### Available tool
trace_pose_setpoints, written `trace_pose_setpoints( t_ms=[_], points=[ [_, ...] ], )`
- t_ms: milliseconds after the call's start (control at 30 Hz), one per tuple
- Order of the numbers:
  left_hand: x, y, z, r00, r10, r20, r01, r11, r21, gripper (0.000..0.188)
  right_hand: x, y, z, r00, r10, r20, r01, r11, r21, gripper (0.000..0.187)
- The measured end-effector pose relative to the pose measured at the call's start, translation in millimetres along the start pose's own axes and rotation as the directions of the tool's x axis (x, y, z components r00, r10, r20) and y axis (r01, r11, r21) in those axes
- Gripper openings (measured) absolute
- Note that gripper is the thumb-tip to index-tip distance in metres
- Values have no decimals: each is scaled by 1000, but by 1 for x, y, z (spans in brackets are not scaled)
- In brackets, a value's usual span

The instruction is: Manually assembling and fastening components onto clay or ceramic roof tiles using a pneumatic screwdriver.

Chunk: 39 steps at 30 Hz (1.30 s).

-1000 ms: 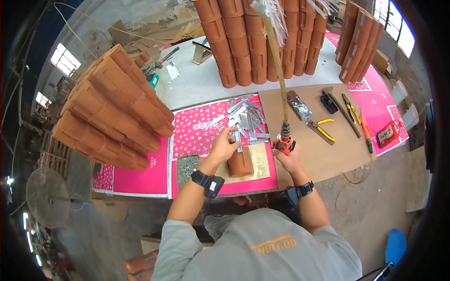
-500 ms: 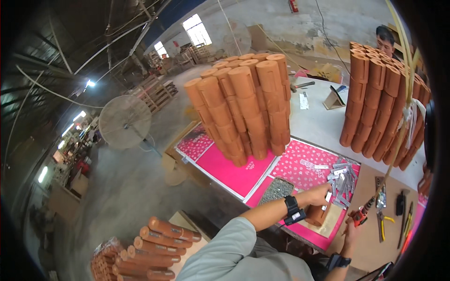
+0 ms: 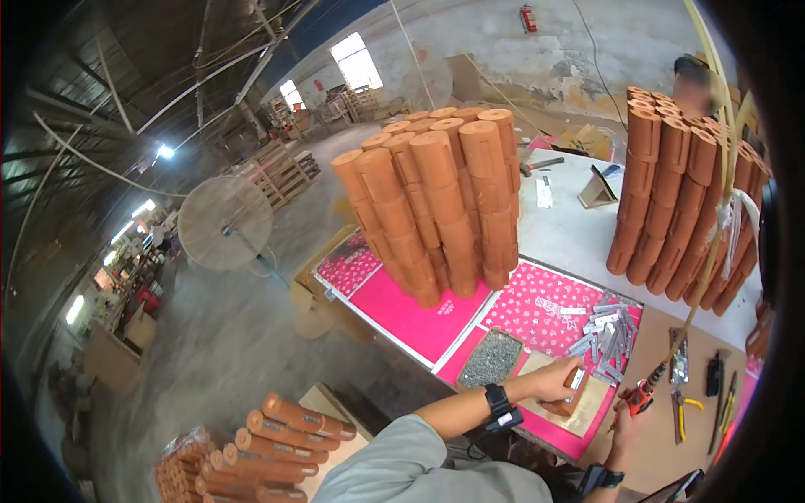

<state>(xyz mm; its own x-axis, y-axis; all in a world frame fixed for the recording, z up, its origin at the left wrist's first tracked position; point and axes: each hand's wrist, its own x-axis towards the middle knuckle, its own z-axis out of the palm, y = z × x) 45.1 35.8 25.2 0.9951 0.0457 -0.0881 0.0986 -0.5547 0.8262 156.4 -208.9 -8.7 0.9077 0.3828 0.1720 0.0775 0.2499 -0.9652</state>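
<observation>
My left hand is closed at a silver metal strip, holding it against a short orange-brown cylinder. The cylinder lies on a pale board on the pink table covering. To the right, my right hand is wrapped round a red power screwdriver, whose upper end points up toward a hanging cord. Its tip is too small to make out. A tray of small grey metal pieces sits left of my left hand. Beyond it lies a loose heap of metal strips.
Tall stacks of orange-brown cylinders stand at the back, with more at the right near a person. Pliers lie right of the screwdriver. More cylinders lie at lower left. A hammer rests on the far table.
My left hand has moved nearer to me and slightly left with the metal strip, which now lies along the cylinder. My right hand still holds the screwdriver, almost in place.
</observation>
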Motion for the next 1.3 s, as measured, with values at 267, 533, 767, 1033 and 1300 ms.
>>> trace_pose_setpoints(
  t_ms=[267, 533, 767, 1033, 1300],
  points=[
    [-15, 6, -27, 966, 260, 18, -260, 963, 67, 111, 7, -14, 21, 995, 90, -46, -100, 947, -306, 22],
    [-17, 2, -19, 983, 181, -41, -173, 975, 139, 104, 6, -28, 33, 999, -34, 20, 37, 991, -128, 23],
    [-23, -1, -9, 988, 149, -37, -144, 984, 108, 103, 15, -77, 59, 970, 54, 239, 6, 970, -243, 30],
    [-40, 10, -14, 962, 203, -183, -161, 962, 220, 110, 15, -72, 91, 925, 106, 364, -41, 982, -183, 30],
    [-98, -19, -64, 803, 3, -596, 199, 941, 273, 40, 16, -66, 95, 906, -4, 424, 30, 998, -55, 34]
  ],
)
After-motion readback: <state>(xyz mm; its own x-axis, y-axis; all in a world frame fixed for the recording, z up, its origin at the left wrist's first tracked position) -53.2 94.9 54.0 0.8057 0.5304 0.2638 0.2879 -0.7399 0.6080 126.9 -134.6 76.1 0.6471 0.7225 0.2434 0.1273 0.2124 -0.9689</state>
